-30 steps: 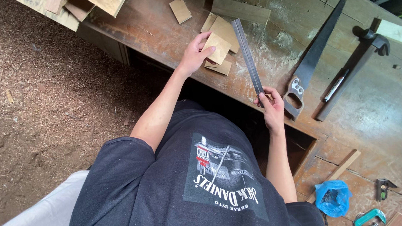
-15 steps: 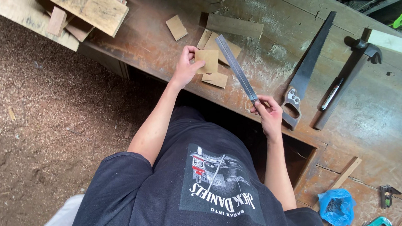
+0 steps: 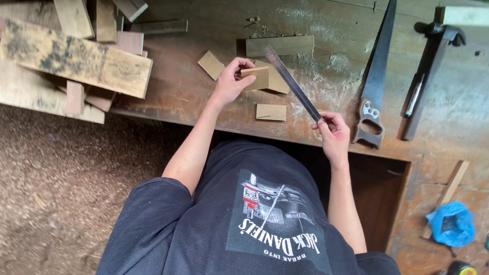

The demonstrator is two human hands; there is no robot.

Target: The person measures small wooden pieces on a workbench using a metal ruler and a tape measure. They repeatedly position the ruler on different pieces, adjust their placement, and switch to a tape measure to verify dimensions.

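I saw the workbench (image 3: 206, 100) as worn, matt brown wood, dusted pale with sawdust; the small block (image 3: 255, 71) in my left hand (image 3: 230, 83) looked like pale, raw, smooth-cut wood; the ruler (image 3: 291, 82) in my right hand (image 3: 334, 136) was dull grey metal; the handsaw (image 3: 380, 68) blade was dark, matt metal; the stacked planks (image 3: 69, 55) looked rough and stained.

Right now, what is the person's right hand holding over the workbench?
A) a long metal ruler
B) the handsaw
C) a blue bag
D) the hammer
A: the right hand grips the near end of the long metal ruler, which slants up over the bench, while the handsaw and hammer lie untouched to its side and the left hand holds a small wood block.
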